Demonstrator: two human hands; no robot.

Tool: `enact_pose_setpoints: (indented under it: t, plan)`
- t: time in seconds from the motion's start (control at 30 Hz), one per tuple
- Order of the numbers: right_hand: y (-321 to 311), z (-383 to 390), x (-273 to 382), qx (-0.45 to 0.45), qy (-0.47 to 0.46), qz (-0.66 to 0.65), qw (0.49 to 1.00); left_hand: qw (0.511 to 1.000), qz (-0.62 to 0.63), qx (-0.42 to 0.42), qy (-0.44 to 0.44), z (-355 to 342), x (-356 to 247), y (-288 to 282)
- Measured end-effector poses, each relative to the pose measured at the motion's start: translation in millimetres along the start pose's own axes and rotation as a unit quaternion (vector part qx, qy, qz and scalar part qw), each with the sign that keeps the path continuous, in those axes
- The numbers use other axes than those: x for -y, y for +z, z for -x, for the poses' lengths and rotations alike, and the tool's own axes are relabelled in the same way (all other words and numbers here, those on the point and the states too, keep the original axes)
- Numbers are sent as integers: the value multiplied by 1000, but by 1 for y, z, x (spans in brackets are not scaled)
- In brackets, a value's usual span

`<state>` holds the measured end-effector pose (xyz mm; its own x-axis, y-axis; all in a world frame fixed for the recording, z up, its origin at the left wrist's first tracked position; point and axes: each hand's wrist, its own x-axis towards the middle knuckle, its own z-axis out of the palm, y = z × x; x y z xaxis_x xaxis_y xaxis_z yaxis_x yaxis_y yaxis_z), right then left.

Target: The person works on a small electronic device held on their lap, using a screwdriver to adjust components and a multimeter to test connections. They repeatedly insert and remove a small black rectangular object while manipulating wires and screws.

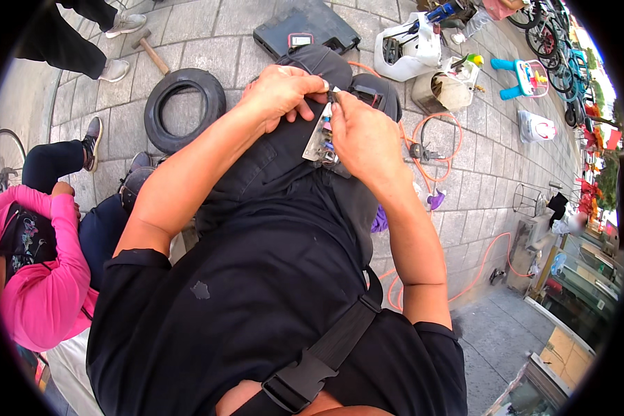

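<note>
Grey and flat, a plate-like assembly point(319, 142) with small blue, red and white parts on it sits over the dark trousers point(256, 166) of the seated person, tilted, its wide end toward the body. The right hand point(367, 135) has its grip pinching the upper part of the assembly, thumb laid along it. The left hand point(281, 97) reaches across from the other side, thumb and fingers drawn together close by the assembly's narrow dark end; I cannot tell whether that grip pinches it or only touches it.

On the paving stones point(489, 152) ahead lies a black plastic case point(326, 31), with a red-rimmed handheld device point(299, 41) at its near edge. To the left, a black tyre point(154, 111) lies flat, a wooden-handled mallet point(152, 55) just beyond it. To the right stand a white cut-open container point(409, 55) full of tools and a dingy cut-open jug point(440, 90), with an orange hose point(460, 135) looping over the ground nearby. At the far left sits another person in a pink top point(45, 305)
</note>
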<state>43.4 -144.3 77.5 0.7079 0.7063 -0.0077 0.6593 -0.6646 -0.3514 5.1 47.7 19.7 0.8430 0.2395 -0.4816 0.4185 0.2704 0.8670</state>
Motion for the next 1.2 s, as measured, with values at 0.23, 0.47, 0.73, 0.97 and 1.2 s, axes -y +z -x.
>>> enact_pose_setpoints:
  t: [0.23,0.47,0.73,0.97,1.2]
  plan:
    - [5,1,-3,-22,-29,31,999,1000,26,1,2,4,-1,3]
    - [13,3,2,-17,-19,53,998,999,11,-35,9,7,5,13]
    - [13,-1,1,30,-26,96,995,996,-5,-83,25,11,8,26]
    - [16,2,2,50,-42,132,989,995,3,-91,43,9,15,30]
    - [11,-2,-14,42,-54,84,994,995,17,-85,42,10,12,29]
